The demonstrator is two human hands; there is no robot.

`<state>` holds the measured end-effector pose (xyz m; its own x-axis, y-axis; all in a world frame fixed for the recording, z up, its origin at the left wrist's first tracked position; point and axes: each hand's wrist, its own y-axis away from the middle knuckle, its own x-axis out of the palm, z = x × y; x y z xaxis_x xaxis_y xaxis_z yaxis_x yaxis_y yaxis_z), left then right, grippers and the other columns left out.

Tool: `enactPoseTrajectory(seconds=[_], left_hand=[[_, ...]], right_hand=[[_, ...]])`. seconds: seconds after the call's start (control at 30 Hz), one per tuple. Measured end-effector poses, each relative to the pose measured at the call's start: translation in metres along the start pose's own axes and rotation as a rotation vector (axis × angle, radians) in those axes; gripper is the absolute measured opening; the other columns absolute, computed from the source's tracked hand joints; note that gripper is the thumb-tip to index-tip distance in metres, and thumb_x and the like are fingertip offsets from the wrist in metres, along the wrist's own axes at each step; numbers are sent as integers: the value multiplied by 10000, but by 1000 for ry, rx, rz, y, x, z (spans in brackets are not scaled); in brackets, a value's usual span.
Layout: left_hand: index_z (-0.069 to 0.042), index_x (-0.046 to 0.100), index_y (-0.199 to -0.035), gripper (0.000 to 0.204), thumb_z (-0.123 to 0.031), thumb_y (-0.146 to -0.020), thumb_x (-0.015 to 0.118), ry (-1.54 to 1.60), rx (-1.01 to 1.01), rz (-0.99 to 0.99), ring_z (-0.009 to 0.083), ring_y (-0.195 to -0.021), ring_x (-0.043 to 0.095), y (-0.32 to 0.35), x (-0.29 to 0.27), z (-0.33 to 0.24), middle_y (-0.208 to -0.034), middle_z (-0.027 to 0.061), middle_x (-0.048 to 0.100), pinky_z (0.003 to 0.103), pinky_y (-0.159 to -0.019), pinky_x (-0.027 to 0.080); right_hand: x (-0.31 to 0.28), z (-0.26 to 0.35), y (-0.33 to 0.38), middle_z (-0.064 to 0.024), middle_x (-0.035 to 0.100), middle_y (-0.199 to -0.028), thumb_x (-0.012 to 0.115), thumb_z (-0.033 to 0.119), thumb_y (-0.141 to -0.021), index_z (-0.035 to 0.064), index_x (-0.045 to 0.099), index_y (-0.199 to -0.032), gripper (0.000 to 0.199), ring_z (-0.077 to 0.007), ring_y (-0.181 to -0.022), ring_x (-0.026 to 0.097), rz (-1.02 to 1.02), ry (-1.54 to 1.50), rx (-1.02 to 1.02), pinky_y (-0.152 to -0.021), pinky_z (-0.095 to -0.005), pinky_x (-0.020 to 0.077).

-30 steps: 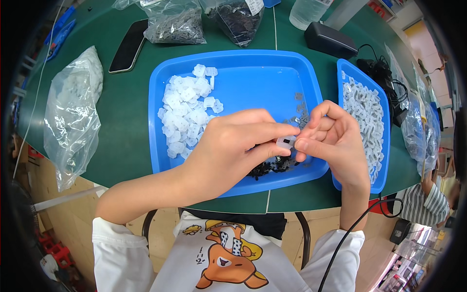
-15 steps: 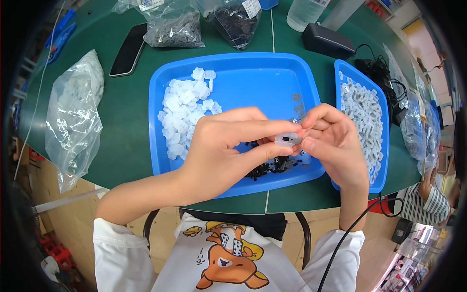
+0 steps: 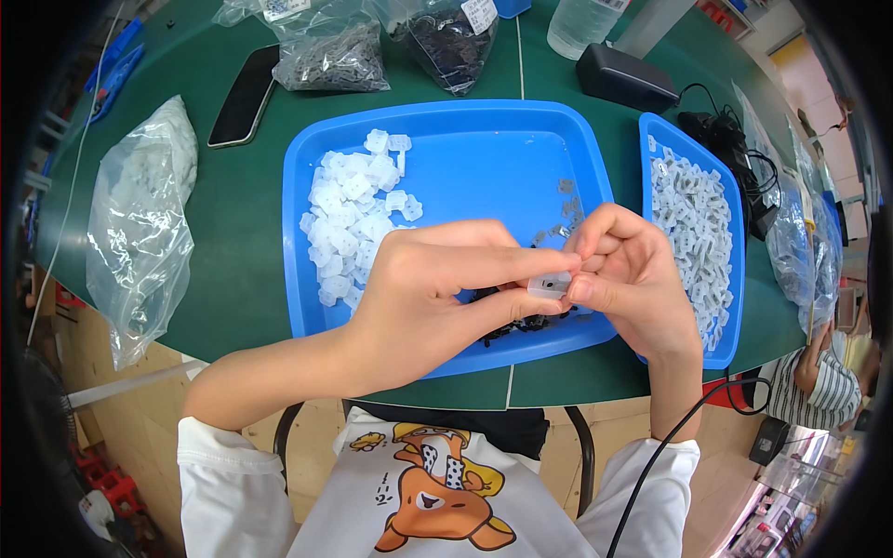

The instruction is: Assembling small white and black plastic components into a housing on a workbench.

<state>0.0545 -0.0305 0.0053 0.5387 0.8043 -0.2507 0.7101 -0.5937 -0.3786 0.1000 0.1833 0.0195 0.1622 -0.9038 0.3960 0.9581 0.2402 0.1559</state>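
Between the thumb and index finger of my left hand (image 3: 423, 293) is a small translucent white plastic piece (image 3: 547, 285) with a dark spot on its face. My right hand (image 3: 642, 288) closes its thumb and fingertips on the right end of that piece, its other fingers curled. Both hands are over the front right of a blue tray (image 3: 493, 113). Below them in the tray lie small black parts (image 3: 532, 324), partly covered by my fingers, and small grey metal parts (image 3: 566, 186). At the tray's left is a heap of similar translucent white pieces (image 3: 349, 200).
A smaller blue tray (image 3: 644, 139) on the right holds many whitish parts. A clear bag (image 3: 144, 223) and a phone (image 3: 244, 98) lie left on the green table. Bags of grey parts (image 3: 330, 60) and dark parts (image 3: 451, 51), a plastic cup (image 3: 581, 28) and a black box (image 3: 625, 76) stand behind.
The white piece has turned slightly and sits a little lower between my fingers. A grey metal bit that showed at its right end is now out of sight. My right fingertips are closer to it.
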Motion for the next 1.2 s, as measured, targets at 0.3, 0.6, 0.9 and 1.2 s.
enactPoseTrajectory(seconds=[0.3,0.6,0.9,1.2], left_hand=[[-77,743,-1098,367,-30,-738,800,10,-3,-1,113,-668,588,-1,1,-1,-743,35,655,245,-553,443],[-86,746,-1096,375,-64,-729,816,-13,-34,3,102,-634,568,-1,-1,-2,-738,37,654,231,-541,414],[-72,741,-1101,370,-45,-737,804,-19,-21,42,117,-672,600,-1,-2,-2,-765,52,669,234,-568,445],[-63,734,-1110,381,-15,-737,798,-61,32,14,125,-668,609,-1,0,-3,-767,58,671,242,-574,475]], right_hand=[[2,-1,0,-83,654,-922,736,-64,-799,7,577,-950,231,-166,-891,681,-14,11,-8,-797,-280,570],[2,-3,-1,-96,663,-915,731,-41,-818,15,570,-866,177,-155,-874,672,-8,22,-12,-776,-263,564],[2,-3,0,-103,653,-931,719,-48,-829,25,539,-845,195,-151,-860,659,73,82,-51,-779,-265,558],[7,1,3,-96,616,-963,680,-70,-834,18,537,-878,174,-143,-903,621,47,151,-113,-811,-276,524]])
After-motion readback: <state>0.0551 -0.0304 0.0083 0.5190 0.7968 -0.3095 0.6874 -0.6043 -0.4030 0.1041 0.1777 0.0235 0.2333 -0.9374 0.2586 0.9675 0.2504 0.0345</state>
